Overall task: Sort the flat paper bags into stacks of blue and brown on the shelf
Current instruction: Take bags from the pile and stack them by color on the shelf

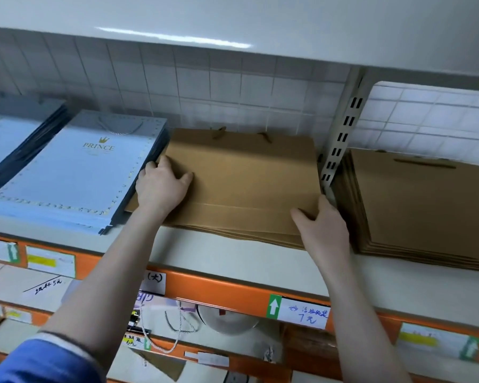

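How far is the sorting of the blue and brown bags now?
Mostly done: the blue "PRINCE" paper bags lie stacked beside the middle stack of flat brown paper bags. In hand: the left hand and right hand square that brown stack. Left: nothing loose shows on the white shelf.

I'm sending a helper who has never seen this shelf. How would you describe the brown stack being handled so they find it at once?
Find the slotted metal upright dividing the shelf. The middle brown stack lies just left of it, with the blue PRINCE bags on its other side. Unlike the taller brown stack right of the upright, it is thin, and the left hand and right hand rest on it.
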`<state>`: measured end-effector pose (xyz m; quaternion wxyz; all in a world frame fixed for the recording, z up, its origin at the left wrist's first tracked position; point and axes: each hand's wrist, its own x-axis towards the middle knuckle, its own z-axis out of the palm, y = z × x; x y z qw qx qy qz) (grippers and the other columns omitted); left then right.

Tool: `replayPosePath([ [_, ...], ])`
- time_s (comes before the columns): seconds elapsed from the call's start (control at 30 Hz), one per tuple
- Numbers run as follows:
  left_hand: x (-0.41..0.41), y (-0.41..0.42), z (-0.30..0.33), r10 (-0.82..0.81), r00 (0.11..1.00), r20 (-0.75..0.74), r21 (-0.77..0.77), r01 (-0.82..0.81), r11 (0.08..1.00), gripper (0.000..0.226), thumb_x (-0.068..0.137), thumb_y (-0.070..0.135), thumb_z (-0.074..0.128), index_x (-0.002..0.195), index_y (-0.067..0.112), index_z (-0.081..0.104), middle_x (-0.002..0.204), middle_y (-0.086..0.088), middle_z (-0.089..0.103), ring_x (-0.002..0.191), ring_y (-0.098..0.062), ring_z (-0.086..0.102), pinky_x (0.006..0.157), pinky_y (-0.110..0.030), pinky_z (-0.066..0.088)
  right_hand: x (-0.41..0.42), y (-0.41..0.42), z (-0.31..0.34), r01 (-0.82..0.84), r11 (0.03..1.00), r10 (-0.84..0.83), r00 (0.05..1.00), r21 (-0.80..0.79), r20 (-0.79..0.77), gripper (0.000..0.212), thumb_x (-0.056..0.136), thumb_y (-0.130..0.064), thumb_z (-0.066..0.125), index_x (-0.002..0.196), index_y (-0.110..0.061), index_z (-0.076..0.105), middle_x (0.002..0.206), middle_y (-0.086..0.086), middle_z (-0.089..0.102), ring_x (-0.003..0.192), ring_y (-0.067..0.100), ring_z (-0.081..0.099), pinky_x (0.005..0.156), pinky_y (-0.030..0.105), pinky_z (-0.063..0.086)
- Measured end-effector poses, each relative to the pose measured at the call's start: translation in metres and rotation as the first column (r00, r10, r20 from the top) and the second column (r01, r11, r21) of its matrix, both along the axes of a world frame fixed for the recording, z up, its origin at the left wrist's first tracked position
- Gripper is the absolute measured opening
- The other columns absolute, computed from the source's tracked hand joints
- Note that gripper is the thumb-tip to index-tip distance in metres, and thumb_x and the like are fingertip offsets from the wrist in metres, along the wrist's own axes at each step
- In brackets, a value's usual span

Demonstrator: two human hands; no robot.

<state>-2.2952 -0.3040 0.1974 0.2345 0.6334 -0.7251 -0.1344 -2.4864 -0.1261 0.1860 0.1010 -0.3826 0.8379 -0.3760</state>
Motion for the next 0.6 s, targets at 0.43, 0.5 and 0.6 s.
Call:
replayPosePath([
  [0.43, 0.01, 0.0, 0.006, -0.067, 0.99, -0.125, 0.052, 0.074, 0.996, 0.057, 0.089, 0.041, 0.054, 0.135, 0.01, 0.041, 0.132, -0.017, 0.048, 0.122, -0.038, 0.042, 0.099, -0.043, 0.036, 0.0, 0.017, -0.002, -0.181, 0.963, 0.195, 0.979, 0.2, -0.054, 0.12, 0.069, -0.051, 0.076, 0.151, -0.015, -0.004, 0.159, 0.0, 0.006, 0.143, 0.021, 0.019, 0.113, 0.041, 0.029],
  [0.5, 0.01, 0.004, 0.006, -0.083, 0.984, -0.155, 0.08, 0.096, 0.992, 0.061, 0.09, 0.04, 0.054, 0.139, 0.01, 0.036, 0.136, -0.018, 0.042, 0.124, -0.036, 0.041, 0.099, -0.042, 0.036, 0.002, 0.017, -0.003, -0.173, 0.961, 0.195, 0.977, 0.216, -0.088, 0.12, 0.071, -0.052, 0.074, 0.151, -0.014, -0.006, 0.159, 0.001, 0.004, 0.143, 0.022, 0.018, 0.112, 0.041, 0.028],
  [0.6, 0.012, 0.008, 0.009, -0.119, 0.98, -0.158, 0.087, 0.134, 0.987, 0.062, 0.09, 0.041, 0.055, 0.14, 0.01, 0.035, 0.139, -0.016, 0.042, 0.124, -0.034, 0.042, 0.097, -0.039, 0.036, 0.002, 0.019, -0.005, -0.163, 0.956, 0.201, 0.97, 0.243, -0.139, 0.115, 0.075, -0.054, 0.068, 0.15, -0.012, -0.008, 0.159, 0.003, 0.0, 0.144, 0.023, 0.018, 0.111, 0.038, 0.028],
])
